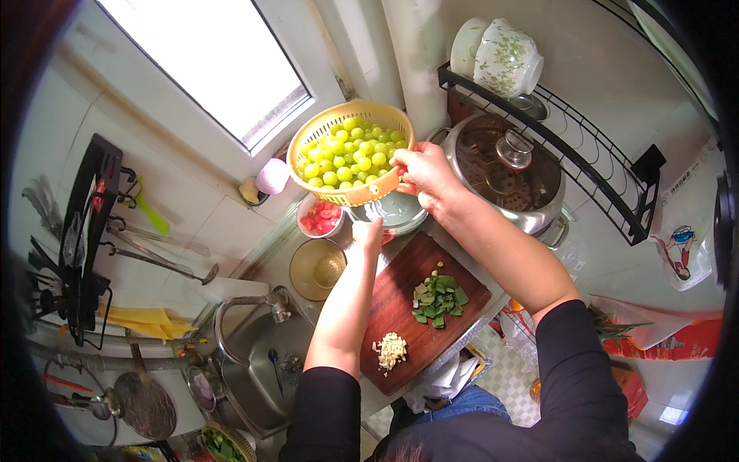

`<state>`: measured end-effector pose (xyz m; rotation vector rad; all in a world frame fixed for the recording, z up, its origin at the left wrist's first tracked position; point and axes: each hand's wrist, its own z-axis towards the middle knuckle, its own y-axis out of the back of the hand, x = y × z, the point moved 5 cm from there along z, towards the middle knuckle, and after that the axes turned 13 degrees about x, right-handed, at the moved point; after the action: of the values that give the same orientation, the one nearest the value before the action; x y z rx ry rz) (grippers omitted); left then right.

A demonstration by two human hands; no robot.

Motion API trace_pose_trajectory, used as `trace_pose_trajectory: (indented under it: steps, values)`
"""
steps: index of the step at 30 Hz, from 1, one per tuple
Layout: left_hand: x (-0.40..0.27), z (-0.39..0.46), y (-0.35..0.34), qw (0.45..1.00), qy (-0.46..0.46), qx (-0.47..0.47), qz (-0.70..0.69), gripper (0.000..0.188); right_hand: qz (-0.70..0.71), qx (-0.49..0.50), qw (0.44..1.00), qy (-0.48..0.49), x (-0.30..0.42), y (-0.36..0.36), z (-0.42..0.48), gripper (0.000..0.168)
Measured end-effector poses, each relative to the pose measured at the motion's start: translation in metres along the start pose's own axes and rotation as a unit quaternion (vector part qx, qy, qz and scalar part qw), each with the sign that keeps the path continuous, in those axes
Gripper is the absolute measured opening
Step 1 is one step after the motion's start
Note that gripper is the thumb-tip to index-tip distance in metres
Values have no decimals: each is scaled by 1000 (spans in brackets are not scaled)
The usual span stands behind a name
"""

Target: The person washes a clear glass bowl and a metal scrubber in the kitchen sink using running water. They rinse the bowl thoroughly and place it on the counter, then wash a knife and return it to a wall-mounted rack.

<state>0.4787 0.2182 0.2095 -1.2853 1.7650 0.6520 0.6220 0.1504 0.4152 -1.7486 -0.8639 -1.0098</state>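
Note:
A yellow plastic basket [300, 128] full of green grapes [346, 153] is raised at the far end of the counter; my right hand [424, 173] grips its right rim. Below it my left hand [369, 234] is at the edge of a glass bowl [401, 211], its fingers partly hidden, so its hold is unclear. Close by on the left, a white bowl [301, 225] contains cut tomato. On the wooden cutting board [398, 289] lie chopped green leaves [441, 300] and a small heap of chopped garlic [391, 350].
A lidded steel pot [508, 167] stands right of the basket, below a black wall rack [583, 156] with floral bowls [505, 60]. An amber bowl [317, 269] sits beside the steel sink [260, 364] and its faucet [231, 306]. Utensils hang at left.

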Motion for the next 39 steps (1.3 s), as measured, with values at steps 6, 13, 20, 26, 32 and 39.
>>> trace_pose_trajectory:
  steps: [6, 13, 20, 26, 32, 39]
  values:
    - [-8, 1, 47, 813, -131, -204, 530, 49, 28, 0, 999, 19, -8, -11, -8, 8]
    - [23, -106, 66, 959, -187, 13, 213, 22, 19, 15, 999, 42, -49, -18, -17, 19]
    - [120, -259, 143, 996, -86, -27, -23, 16, -14, 18, 999, 46, -142, -70, -30, 11]
    - [151, -329, 179, 990, -83, -91, -70, 15, -25, 64, 997, 43, -226, -97, -29, 17]
    - [161, -353, 208, 986, -94, -120, -62, 14, -177, 51, 981, 66, -268, -87, -14, 12]
    - [207, -377, 271, 978, -77, -180, -78, 15, -135, 48, 989, -23, -257, -83, -30, 23]
